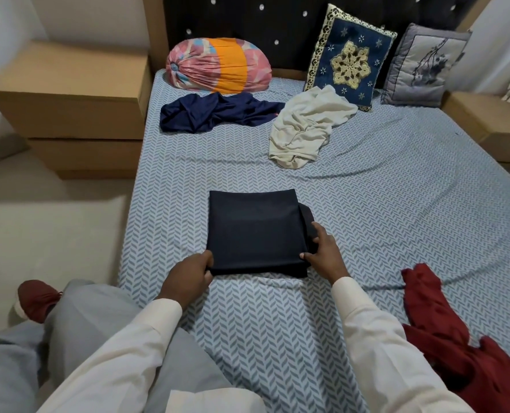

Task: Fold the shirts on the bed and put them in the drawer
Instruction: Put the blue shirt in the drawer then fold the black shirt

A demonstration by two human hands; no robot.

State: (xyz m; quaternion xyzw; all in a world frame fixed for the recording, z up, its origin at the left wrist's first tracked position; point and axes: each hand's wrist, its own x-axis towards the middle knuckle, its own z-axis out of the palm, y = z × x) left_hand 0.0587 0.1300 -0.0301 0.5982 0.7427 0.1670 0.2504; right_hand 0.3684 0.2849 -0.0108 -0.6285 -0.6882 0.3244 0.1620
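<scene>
Four shirts, three cushions, three boxes, one red shoe (36, 299) and your two hands, on and around one bed (367, 219).

You have one folded dark shirt (255, 234) and three crumpled ones: a navy shirt (215, 113), a cream shirt (304, 126) and a red shirt (444, 323). Your cushions count three: a pink-and-orange bolster (218, 65), a blue embroidered cushion (349, 58) and a grey cushion (423, 67). Your left hand (188, 275) and right hand (325, 251) make two. The brown boxes come to three, an upper left box (68, 90) on a lower left box (89, 158) and one right box (492, 120), though the left pair may be a single unit.
</scene>
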